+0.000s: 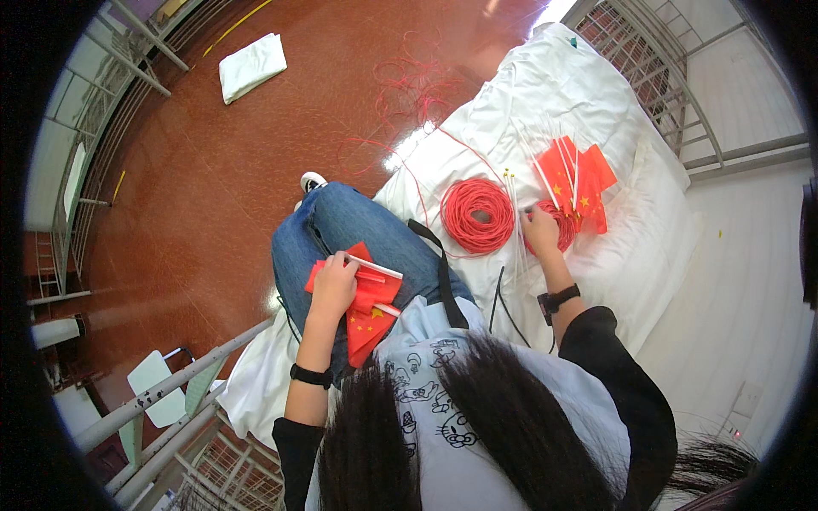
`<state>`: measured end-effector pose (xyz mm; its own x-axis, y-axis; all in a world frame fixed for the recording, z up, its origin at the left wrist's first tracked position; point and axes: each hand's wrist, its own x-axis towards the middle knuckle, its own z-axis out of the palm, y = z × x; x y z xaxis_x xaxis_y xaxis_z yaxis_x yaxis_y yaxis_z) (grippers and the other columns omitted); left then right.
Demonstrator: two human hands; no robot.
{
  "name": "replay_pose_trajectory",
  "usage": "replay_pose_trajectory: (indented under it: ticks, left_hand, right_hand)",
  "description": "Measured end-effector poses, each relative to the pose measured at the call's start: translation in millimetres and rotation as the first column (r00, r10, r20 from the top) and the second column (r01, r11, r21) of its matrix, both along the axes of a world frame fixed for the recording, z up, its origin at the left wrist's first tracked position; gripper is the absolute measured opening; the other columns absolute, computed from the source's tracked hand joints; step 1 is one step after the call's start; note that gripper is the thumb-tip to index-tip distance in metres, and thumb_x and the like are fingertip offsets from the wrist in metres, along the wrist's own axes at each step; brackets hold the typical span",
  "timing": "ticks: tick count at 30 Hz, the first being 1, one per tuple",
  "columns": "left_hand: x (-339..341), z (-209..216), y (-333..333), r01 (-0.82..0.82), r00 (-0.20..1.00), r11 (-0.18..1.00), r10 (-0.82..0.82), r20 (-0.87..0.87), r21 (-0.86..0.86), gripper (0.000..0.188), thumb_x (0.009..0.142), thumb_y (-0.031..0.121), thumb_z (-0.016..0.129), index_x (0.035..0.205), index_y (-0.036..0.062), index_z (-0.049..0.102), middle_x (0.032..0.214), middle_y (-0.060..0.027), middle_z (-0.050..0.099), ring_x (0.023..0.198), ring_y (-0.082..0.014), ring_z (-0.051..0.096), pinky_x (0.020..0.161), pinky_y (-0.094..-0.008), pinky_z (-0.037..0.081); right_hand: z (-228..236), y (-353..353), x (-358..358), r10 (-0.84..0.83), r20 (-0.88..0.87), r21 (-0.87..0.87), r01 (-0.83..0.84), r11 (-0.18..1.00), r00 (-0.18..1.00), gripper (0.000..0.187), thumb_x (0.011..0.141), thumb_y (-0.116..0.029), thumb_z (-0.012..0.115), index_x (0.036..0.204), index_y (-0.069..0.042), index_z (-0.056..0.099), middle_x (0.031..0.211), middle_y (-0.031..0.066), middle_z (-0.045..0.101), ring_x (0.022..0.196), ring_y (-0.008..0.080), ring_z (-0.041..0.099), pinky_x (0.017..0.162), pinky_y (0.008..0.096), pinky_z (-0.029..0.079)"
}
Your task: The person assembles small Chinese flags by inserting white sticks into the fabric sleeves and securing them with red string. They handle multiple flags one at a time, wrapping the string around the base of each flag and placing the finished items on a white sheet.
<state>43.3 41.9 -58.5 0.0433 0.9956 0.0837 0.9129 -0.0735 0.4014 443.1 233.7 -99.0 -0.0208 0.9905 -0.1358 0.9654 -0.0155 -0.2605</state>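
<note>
My left hand is closed on several small red flags with yellow stars and white edges, resting over my jeans. On the white bedding to the right, my right hand has its fingers bent together beside a small coil of red cord. Whatever those fingers may pinch is too small to make out. Thin white flag sticks with gold tips lie just left of that hand. More red flags are spread beyond it, partly over the small coil. A larger coil of red cord sits nearer my knees.
Loose red cord trails in tangles over the reddish-brown floor. A folded white cloth lies there too. White bedding is under me, with a metal bed rail at the left and a white wall at the right.
</note>
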Motion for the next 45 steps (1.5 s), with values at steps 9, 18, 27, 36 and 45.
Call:
replay_pose_trajectory:
  ticks: [9,18,27,36,45]
  left_hand:
    - [-17,58,-28,-0.158,0.928,0.958,0.227,0.295,-0.240,0.014,0.078,0.010,0.051,0.084,0.0023,0.062,0.075,-0.0189,0.061,0.072,-0.0339,0.061,0.068,-0.0404,0.048]
    - [-25,98,-49,-0.249,0.887,0.967,0.247,0.390,-0.047,0.026,0.085,0.011,0.059,0.111,0.0050,0.062,0.070,-0.0193,0.061,0.061,-0.0290,0.062,0.057,-0.0344,0.046]
    - [-29,110,-59,-0.375,0.647,0.875,0.483,0.590,-0.306,0.040,0.083,0.007,0.059,0.121,-0.0009,0.050,0.073,-0.0096,0.063,0.068,-0.0139,0.061,0.065,-0.0276,0.047]
    - [-39,95,-69,-0.350,0.527,0.859,0.510,0.680,-0.373,0.027,0.081,0.008,0.051,0.106,-0.0037,0.054,0.097,-0.0100,0.060,0.092,-0.0128,0.055,0.082,-0.0260,0.042]
    - [-33,122,-77,-0.279,0.309,0.842,0.534,0.787,-0.462,0.026,0.095,0.025,0.047,0.103,0.0005,0.051,0.088,-0.0011,0.055,0.082,-0.0078,0.048,0.074,-0.0224,0.039]
  right_hand:
    - [-42,18,-6,0.039,0.152,-0.125,-0.020,0.992,0.988,0.037,0.085,-0.035,0.049,0.087,-0.001,0.066,0.087,0.0245,0.065,0.083,0.0400,0.064,0.074,0.0477,0.051]
    - [-49,10,8,-0.055,-0.071,-0.291,0.032,0.956,0.996,0.033,0.080,-0.027,0.050,0.088,0.001,0.067,0.083,0.0222,0.066,0.083,0.0348,0.065,0.077,0.0432,0.050]
    - [-41,6,20,-0.079,-0.157,-0.502,-0.011,0.865,0.984,0.030,0.070,-0.021,0.071,0.069,0.008,0.066,0.058,0.0140,0.063,0.051,0.0202,0.061,0.052,0.0333,0.047]
    - [-13,16,47,-0.009,-0.088,-0.459,-0.032,0.888,0.996,0.025,0.069,-0.017,0.072,0.059,0.004,0.063,0.050,0.0118,0.058,0.041,0.0160,0.053,0.042,0.0313,0.041]
    - [115,6,-39,0.033,-0.023,-0.087,-0.035,0.996,0.999,0.029,0.080,-0.027,0.062,0.082,0.002,0.067,0.074,0.0177,0.064,0.071,0.0312,0.063,0.064,0.0391,0.048]
